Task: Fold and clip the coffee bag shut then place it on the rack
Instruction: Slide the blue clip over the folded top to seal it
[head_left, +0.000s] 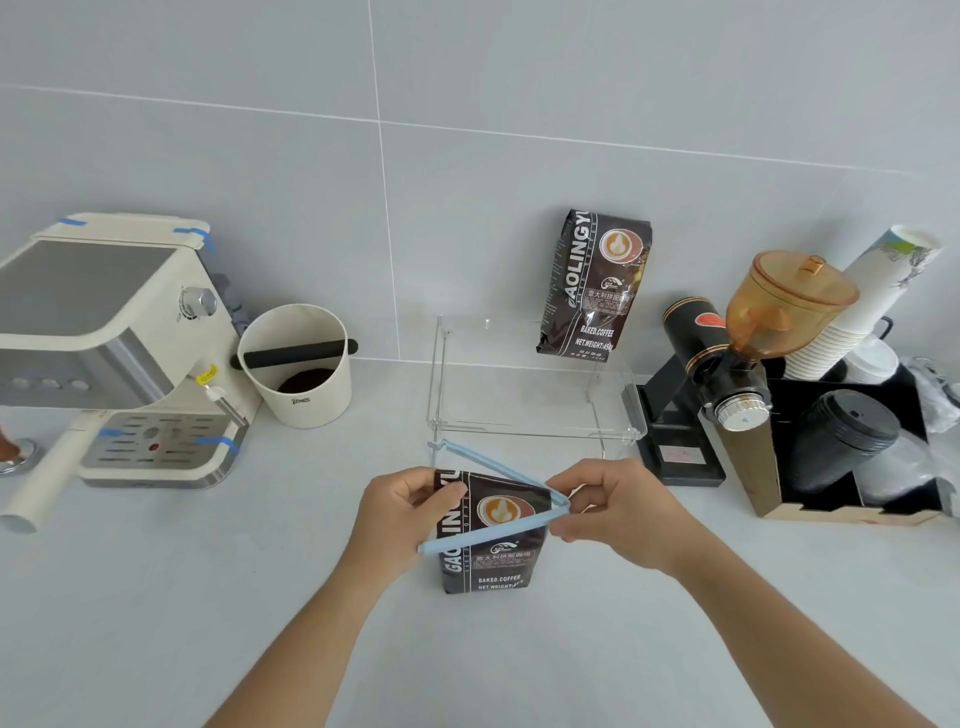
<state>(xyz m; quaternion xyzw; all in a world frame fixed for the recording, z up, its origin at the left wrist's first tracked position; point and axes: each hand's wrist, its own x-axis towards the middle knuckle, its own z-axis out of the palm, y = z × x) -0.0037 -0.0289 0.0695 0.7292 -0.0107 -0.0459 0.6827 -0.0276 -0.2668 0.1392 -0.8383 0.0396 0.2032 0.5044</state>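
Pale grey table (156, 597), tiled wall behind. Far left of the grips: cream-and-steel espresso machine (104, 338), blue tape on its corners; beside it a cream knock box (304, 374) with a black bar and spent grounds. Beyond the grips, against the wall: clear acrylic rack (535, 410), a second dark coffee bag (592, 283) standing on its back edge. Right of that: black grinder with an amber hopper (753, 332), a stack of paper cups (857, 317), black lids in a box.

Task's dark brown coffee bag (491, 540) stands upright on the table between the two grips, top folded down. Left hand (400, 512) pinches the bag's upper left edge, thumb on the front. Right hand (618, 506) pinches the hinge end of the long light-blue plastic clip (498, 512). Clip arms are spread in a V, one behind the fold and one across the front; not yet snapped.

Risks, as judged: the front arm sits low and slanted, so closing may miss the fold or clamp crooked. If the left grip slackens, the fold may spring open. Pressing at the hinge end could tip the bag.

Legible: "BAKED.COFFEE", "NET.WEIGHT" on both bags; "GAOLINGYU" partly hidden; Chinese text too small to read.
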